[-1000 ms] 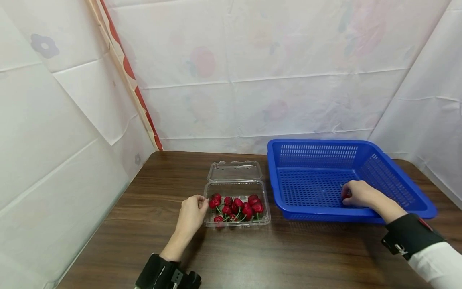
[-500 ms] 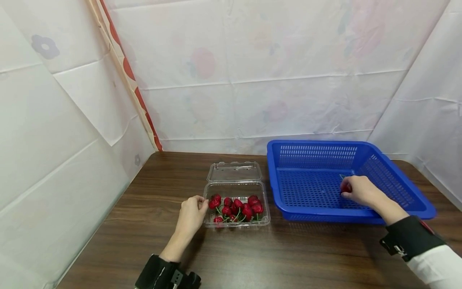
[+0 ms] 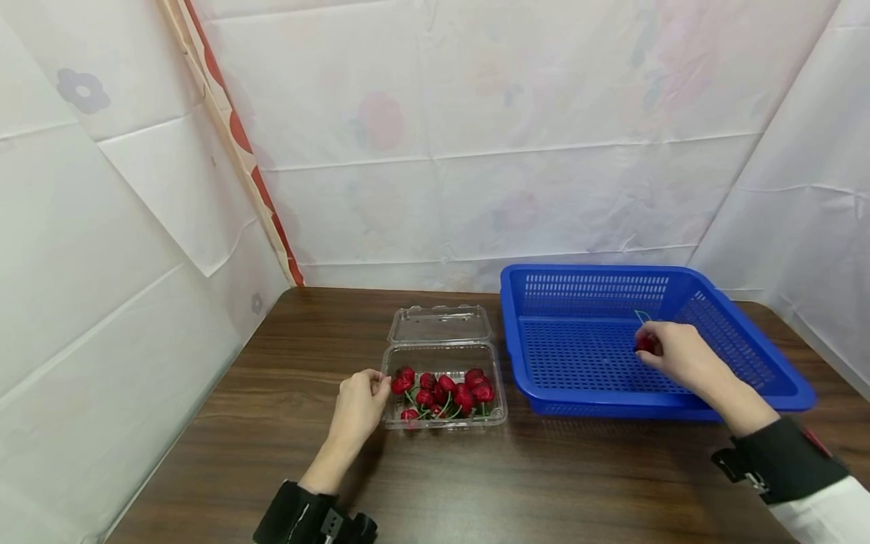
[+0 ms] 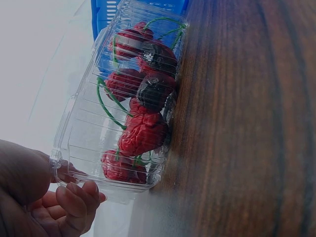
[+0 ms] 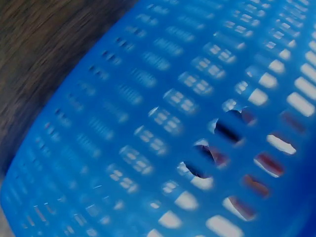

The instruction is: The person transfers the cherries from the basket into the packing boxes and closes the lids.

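Note:
My left hand [image 3: 360, 400] pinches the left rim of a clear plastic clamshell box [image 3: 442, 355], its lid [image 3: 442, 323] folded back flat. In the left wrist view the thumb and fingers [image 4: 79, 197] meet at the box's corner. Several red cherries [image 3: 464, 398] with green stems lie heaped in the box. Within the blue basket, my right hand [image 3: 680, 355] holds a dark red cherry [image 3: 644, 344], whose thin green stem sticks up past the fingers. The basket's slotted wall fills the right wrist view and mostly hides that hand.
The blue slotted basket [image 3: 584, 274] stands on the wooden table [image 3: 448, 483] to the right of the box, a narrow gap between them. White patterned sheets [image 3: 476, 211] hang behind the table and along both sides.
My right hand has risen a little from the basket floor and shifted slightly left, and the cherry and its stem now show more. The left hand stays at the box rim.

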Motion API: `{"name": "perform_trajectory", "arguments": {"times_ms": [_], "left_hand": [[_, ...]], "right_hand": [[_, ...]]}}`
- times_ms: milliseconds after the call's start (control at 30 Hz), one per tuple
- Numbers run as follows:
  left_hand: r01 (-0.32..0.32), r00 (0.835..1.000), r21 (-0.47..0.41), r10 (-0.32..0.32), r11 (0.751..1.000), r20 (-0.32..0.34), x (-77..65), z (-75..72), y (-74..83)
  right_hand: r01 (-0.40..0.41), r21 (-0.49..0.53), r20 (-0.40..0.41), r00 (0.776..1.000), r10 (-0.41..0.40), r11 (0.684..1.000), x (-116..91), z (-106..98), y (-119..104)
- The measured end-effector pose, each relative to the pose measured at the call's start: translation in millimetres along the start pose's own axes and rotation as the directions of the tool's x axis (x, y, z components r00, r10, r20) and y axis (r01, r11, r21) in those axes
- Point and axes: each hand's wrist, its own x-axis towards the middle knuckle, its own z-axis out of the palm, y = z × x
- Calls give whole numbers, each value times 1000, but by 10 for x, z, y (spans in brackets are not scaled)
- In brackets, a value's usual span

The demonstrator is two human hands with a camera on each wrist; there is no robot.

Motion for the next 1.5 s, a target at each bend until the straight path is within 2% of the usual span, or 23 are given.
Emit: {"name": "perform_trajectory", "arguments": {"times_ms": [300,667,1033,1333,1500], "left_hand": [[-5,1000,2,5,1000,3,1,-6,-4],[1,1000,-2,-1,1000,4,4,-5,-19],[-3,1000,-2,3,1000,6,0,-12,-7],[1,1000,-8,-1,1000,16,-2,-17,-4],[-9,1000,-1,9,1000,15,4,-8,-7]], "right_hand": [[82,-20,-121,989,-84,996,-38,1,-264],[163,-14,-232,959,-162,987,-116,24,-569],[243,3,-294,927,-231,970,-132,27,-891],[332,-13,-332,888,-317,943,-109,82,-1130],[362,-4,-332,879,-343,932,-74,127,-1267]]}}
